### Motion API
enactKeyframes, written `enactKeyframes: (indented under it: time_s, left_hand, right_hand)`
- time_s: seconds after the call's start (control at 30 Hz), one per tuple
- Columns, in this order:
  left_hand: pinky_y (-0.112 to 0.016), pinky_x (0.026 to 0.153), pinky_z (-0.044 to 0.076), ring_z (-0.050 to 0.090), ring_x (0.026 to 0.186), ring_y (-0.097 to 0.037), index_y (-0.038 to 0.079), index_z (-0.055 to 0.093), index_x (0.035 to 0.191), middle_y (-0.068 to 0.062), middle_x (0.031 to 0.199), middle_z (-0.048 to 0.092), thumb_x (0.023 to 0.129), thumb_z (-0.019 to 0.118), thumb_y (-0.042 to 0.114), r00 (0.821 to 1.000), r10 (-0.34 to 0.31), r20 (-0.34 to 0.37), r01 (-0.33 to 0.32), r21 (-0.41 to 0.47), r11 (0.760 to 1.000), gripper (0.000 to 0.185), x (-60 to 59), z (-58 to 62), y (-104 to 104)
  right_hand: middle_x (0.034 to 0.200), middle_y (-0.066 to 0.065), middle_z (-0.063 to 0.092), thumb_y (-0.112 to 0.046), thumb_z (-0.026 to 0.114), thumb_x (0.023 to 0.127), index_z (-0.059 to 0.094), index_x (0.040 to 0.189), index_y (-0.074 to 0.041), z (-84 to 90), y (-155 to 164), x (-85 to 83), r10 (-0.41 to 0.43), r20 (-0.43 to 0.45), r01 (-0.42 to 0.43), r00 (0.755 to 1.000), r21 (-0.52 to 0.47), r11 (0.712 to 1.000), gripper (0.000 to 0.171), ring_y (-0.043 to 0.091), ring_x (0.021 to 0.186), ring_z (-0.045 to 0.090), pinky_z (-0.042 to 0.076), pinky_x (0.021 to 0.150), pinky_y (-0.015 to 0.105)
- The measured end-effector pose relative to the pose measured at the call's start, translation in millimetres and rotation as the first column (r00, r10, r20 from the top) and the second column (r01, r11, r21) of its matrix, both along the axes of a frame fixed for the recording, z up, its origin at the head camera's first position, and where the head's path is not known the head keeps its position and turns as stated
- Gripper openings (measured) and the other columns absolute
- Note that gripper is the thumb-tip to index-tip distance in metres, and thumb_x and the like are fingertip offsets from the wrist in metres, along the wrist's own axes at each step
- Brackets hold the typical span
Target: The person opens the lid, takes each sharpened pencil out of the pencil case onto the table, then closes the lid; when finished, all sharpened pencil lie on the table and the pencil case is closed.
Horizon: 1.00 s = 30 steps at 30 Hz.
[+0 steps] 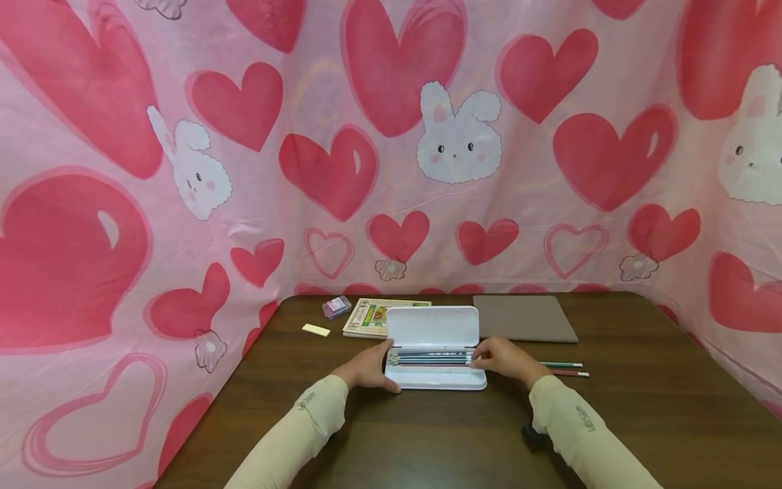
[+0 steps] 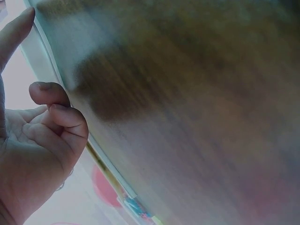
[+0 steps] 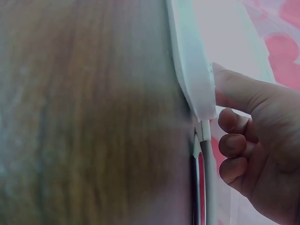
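White plastic frames the scene from the head camera: an open pencil case (image 1: pixel 435 356) lies near the middle of a dark wooden worktop (image 1: pixel 641 407), its lid (image 1: pixel 432 327) tipped back and a row of pencils (image 1: pixel 430 358) lying in the tray. The left hand (image 1: pixel 366 370) rests against the case's left end, the right hand (image 1: pixel 502 358) at its right end, fingertips on the pencil ends. Two more pencils (image 1: pixel 565 369) lie on the wood just right of that hand. Behind the case sit a picture book (image 1: pixel 366 318), a grey folder (image 1: pixel 524 318), a yellow eraser (image 1: pixel 315 330) and a small pink box (image 1: pixel 337 307).

From the left wrist, the left hand (image 2: pixel 37 140) shows fingers loosely curled beside the case edge, one raised straight; they appear to close on nothing.

From the right wrist, the right hand (image 3: pixel 255 136) has one straight finger pressed to the case's white edge (image 3: pixel 192 70), the others curled, with pencil tips just below.

The step in hand looks like settling the pencils in the tray. The next move likely calls for picking up the two loose pencils while the left hand steadies the case.
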<state>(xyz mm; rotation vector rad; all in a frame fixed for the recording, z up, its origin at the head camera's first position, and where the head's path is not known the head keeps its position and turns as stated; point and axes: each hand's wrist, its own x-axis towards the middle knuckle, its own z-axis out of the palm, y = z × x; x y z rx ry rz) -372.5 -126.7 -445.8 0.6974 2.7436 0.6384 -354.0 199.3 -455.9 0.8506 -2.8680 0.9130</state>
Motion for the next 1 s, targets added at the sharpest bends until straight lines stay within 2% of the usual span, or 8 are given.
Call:
enactKeyframes:
  time_s: [0.13,0.3,0.6,0.8,1.0]
  left_hand:
    - [-0.045,0.108,0.031,0.039,0.13,-0.028,0.003,0.025,0.144,-0.015,0.144,0.038,0.062,0.082,0.042,1.0,-0.004,-0.008,0.004,0.002,1.0,0.107,0.0,0.9,0.4]
    - [-0.045,0.108,0.031,0.04,0.13,-0.028,0.003,0.026,0.144,-0.015,0.144,0.038,0.062,0.083,0.041,1.0,-0.012,-0.02,0.012,0.001,1.0,0.107,0.6,-0.3,0.4]
    - [-0.045,0.107,0.032,0.041,0.129,-0.028,0.002,0.026,0.144,-0.015,0.143,0.04,0.062,0.083,0.042,1.0,-0.014,-0.025,0.015,0.006,1.0,0.107,0.1,-2.7,0.5]
    - [-0.045,0.108,0.031,0.04,0.13,-0.028,0.003,0.025,0.144,-0.015,0.144,0.038,0.062,0.083,0.042,1.0,-0.012,-0.016,0.012,0.002,1.0,0.108,-0.8,-2.5,0.7]
    - [-0.044,0.109,0.03,0.038,0.131,-0.026,0.005,0.024,0.145,-0.012,0.145,0.037,0.063,0.082,0.043,1.0,-0.002,0.0,0.002,-0.004,1.0,0.108,-0.9,-2.0,-0.7]
  right_hand:
    - [0.083,-0.001,0.067,-0.023,0.069,0.082,0.073,0.086,-0.009,-0.4,-1.9,-1.0,-0.001,-0.038,0.002,0.999,0.027,1.0,0.016,0.004,0.07,0.052,0.048,0.064,0.023]
    - [0.083,-0.002,0.068,-0.023,0.069,0.082,0.073,0.086,-0.009,-0.2,-3.8,-1.1,-0.04,-0.018,0.04,0.999,0.039,0.998,0.015,0.005,0.07,0.052,0.048,0.065,0.024]
    - [0.069,-0.005,0.061,-0.017,0.073,0.077,0.07,0.076,-0.009,5.1,-10.2,-3.1,-0.066,-0.021,0.068,0.998,0.091,0.994,0.008,0.006,0.062,0.046,0.041,0.056,0.022]
    - [0.065,-0.005,0.058,-0.014,0.074,0.076,0.069,0.072,-0.01,10.4,-16.1,-6.4,-0.129,0.065,0.119,0.99,0.14,0.983,0.008,0.009,0.06,0.045,0.04,0.055,0.023]
    - [0.062,-0.006,0.054,-0.011,0.073,0.077,0.067,0.068,-0.011,13.7,-18.2,-8.2,-0.108,0.082,0.092,0.991,0.183,0.979,0.011,0.009,0.059,0.044,0.039,0.054,0.022]
